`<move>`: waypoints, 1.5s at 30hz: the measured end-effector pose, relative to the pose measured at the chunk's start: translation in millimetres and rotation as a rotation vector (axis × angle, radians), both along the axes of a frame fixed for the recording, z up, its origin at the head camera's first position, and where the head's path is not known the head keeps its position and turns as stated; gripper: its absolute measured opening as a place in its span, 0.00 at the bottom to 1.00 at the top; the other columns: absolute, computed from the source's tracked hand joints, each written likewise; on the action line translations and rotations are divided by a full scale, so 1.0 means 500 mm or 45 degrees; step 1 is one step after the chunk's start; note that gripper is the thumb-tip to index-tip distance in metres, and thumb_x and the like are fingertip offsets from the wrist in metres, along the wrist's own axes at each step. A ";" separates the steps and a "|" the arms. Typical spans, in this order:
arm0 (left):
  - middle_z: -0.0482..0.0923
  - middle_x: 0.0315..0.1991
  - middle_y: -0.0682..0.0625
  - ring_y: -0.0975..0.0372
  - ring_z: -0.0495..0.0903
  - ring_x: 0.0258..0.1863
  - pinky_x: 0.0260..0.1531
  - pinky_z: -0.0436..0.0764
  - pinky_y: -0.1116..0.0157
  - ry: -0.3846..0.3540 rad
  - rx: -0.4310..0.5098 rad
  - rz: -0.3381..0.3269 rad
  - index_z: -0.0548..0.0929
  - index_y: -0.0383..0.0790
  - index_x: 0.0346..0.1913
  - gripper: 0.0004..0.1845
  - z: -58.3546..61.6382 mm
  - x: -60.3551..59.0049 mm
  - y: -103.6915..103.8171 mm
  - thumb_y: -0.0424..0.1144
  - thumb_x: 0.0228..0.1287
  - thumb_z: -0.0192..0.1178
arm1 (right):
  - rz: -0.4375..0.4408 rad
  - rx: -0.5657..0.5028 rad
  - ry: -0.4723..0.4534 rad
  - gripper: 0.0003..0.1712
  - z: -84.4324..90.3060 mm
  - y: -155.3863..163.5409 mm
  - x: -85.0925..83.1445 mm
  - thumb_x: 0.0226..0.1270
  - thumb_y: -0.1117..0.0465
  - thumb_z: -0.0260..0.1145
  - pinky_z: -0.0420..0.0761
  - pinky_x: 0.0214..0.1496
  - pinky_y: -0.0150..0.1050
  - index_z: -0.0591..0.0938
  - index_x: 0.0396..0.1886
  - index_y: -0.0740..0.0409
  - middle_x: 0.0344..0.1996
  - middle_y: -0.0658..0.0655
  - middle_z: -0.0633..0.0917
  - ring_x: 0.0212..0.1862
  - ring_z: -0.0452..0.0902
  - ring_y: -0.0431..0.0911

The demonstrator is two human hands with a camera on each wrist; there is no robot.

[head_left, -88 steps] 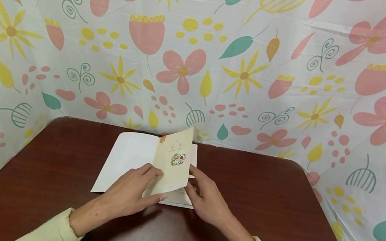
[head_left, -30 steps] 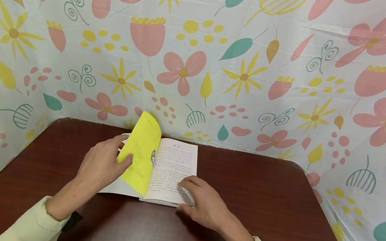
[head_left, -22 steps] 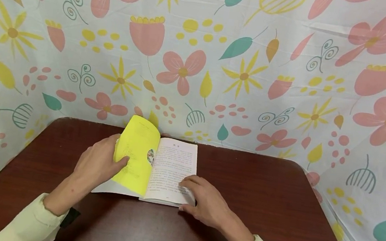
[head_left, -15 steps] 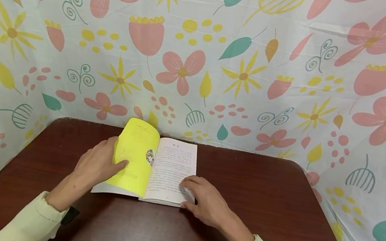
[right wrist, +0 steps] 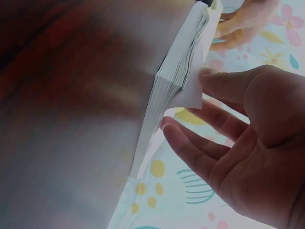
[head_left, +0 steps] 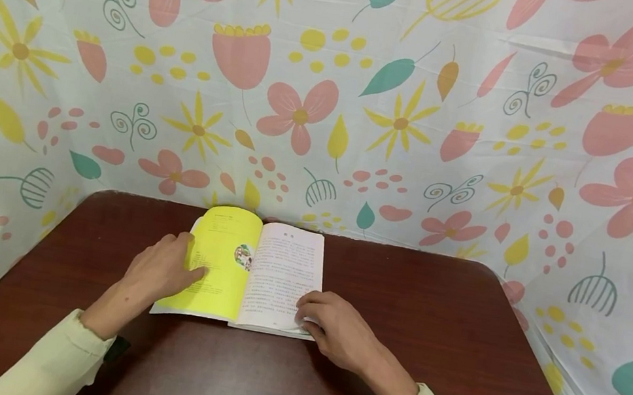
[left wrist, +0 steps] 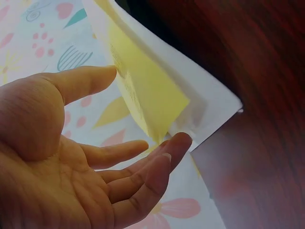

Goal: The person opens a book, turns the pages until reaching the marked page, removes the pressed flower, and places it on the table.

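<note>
Scene: a person in pale sleeves works an open paperback book (head_left: 250, 275) lying flat on a dark wooden table (head_left: 452, 346), near its far edge, before a flower-printed cloth backdrop (head_left: 422, 105).

Book: spread open near its front, a bright yellow leaf (head_left: 219, 264) on the left side, a white page of printed text (head_left: 286, 273) on the right; the thick stack of remaining pages sits under the right side, as the right wrist view shows (right wrist: 164, 95).

Left hand: the left hand (head_left: 162, 271) lies on the outer edge of the yellow leaf, fingers straight and loosely spread, pressing it down; in the left wrist view the fingertips (left wrist: 176, 143) meet the corner of the leaf and the white cover beneath (left wrist: 209, 105).

Right hand: the right hand (head_left: 330, 324) rests at the lower right corner of the text page, fingers slightly bent; the wrist view shows thumb and fingertips (right wrist: 209, 76) lifting the corner of the top page away from the stack.

Handling: the book looks light and limp, its covers soft, its single leaves thin and easy to crease or tear. A leaf is best taken at its free outer corner between thumb and finger; the whole book, by the spine or the thick right-hand block.

Risk: glossy paper may slip under flat fingers.
</note>
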State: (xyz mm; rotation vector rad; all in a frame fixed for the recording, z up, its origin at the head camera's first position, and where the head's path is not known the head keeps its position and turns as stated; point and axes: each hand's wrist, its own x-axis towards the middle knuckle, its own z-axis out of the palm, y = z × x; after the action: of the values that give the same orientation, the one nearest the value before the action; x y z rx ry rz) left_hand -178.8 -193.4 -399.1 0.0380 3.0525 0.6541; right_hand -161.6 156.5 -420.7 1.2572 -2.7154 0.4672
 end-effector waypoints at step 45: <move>0.81 0.63 0.49 0.50 0.77 0.69 0.64 0.79 0.51 0.342 0.171 -0.444 0.82 0.43 0.64 0.31 -0.009 0.066 0.130 0.54 0.64 0.75 | -0.374 -0.786 -0.694 0.27 0.027 -0.016 0.019 0.78 0.72 0.61 0.87 0.54 0.43 0.71 0.74 0.69 0.64 0.66 0.82 0.57 0.87 0.56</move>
State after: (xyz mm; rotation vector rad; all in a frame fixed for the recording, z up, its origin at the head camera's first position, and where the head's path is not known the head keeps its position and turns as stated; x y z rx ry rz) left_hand -145.6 -128.4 -403.5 0.6961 3.1154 0.8830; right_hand -152.1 148.6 -407.4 0.6139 -2.7033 1.6382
